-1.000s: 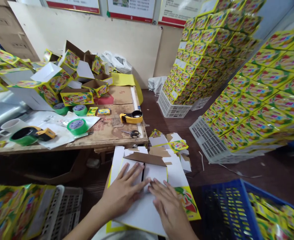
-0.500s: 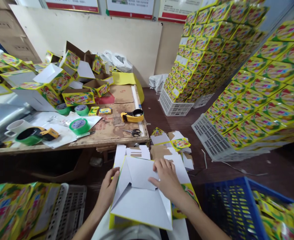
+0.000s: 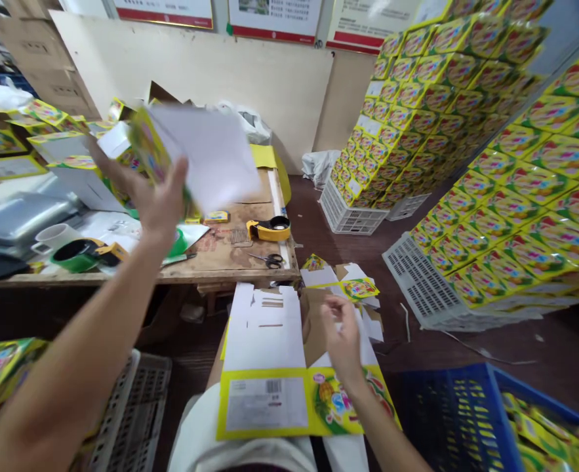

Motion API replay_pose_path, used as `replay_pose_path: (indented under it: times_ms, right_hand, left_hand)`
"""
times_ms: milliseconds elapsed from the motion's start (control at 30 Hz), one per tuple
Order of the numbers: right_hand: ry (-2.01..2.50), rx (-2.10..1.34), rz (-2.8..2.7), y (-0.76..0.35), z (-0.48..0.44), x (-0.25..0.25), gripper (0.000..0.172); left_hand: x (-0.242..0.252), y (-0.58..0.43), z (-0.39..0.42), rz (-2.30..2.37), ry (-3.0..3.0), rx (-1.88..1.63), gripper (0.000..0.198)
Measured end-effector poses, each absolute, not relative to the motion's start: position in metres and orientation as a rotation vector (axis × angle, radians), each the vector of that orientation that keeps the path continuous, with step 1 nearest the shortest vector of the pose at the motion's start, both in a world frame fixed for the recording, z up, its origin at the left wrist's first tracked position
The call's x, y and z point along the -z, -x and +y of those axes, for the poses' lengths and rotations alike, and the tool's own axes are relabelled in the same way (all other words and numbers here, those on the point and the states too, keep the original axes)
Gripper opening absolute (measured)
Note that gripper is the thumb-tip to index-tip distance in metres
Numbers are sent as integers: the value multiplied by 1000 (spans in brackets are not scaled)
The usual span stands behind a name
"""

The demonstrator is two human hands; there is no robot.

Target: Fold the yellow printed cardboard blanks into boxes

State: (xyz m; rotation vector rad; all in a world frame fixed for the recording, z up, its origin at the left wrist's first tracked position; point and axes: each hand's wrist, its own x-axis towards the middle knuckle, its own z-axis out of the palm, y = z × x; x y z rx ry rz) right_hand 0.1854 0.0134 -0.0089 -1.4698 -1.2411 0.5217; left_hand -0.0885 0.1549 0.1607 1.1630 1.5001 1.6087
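My left hand (image 3: 154, 196) is stretched out over the table at the left, fingers spread. Just beyond and beside it is a folded carton box (image 3: 210, 154), white face showing and printed side to the left. Motion blurs the box, and the spread fingers seem clear of it. On my lap lies a flat printed carton (image 3: 264, 403), its white flaps pointing away from me and a barcode panel nearest me. My right hand (image 3: 341, 334) hovers over the right part of the flat cartons, its fingers loosely curled with nothing visible in them.
On the table stand folded boxes (image 3: 73, 147), a tape dispenser (image 3: 269, 228), scissors (image 3: 269, 260) and a white mug (image 3: 57, 239). Stacked printed boxes (image 3: 417, 98) rise on white crates (image 3: 351, 213). A blue crate (image 3: 446, 406) with yellow packs sits at right.
The folded box has left my lap and moved up and left over the table, along with my left hand. My right hand has come off it and its fingers have curled. The flat carton is now uncovered.
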Motion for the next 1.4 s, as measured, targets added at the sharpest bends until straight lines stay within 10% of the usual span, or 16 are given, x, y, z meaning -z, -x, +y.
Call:
replay_pose_path:
  times_ms: [167, 533, 767, 1133, 1400]
  right_hand:
    - [1455, -522, -2067, -138, 10, 38, 30]
    - [1480, -470, -2282, -132, -15, 55, 9]
    - [1751, -223, -2111, -142, -5, 68, 44]
    - [1670, -328, -2195, -145, 2, 55, 3]
    - [1619, -303, -2113, -154, -16, 14, 10]
  left_hand:
    - [-208, 111, 220, 1876, -2074, -1898, 105]
    - [56, 103, 90, 1714, -1842, -1120, 58]
    - [77, 95, 64, 1614, -1709, -1037, 46]
    - [88, 88, 33, 1574, -1655, -928, 44]
    - [73, 82, 35, 1392, -1418, -1008, 41]
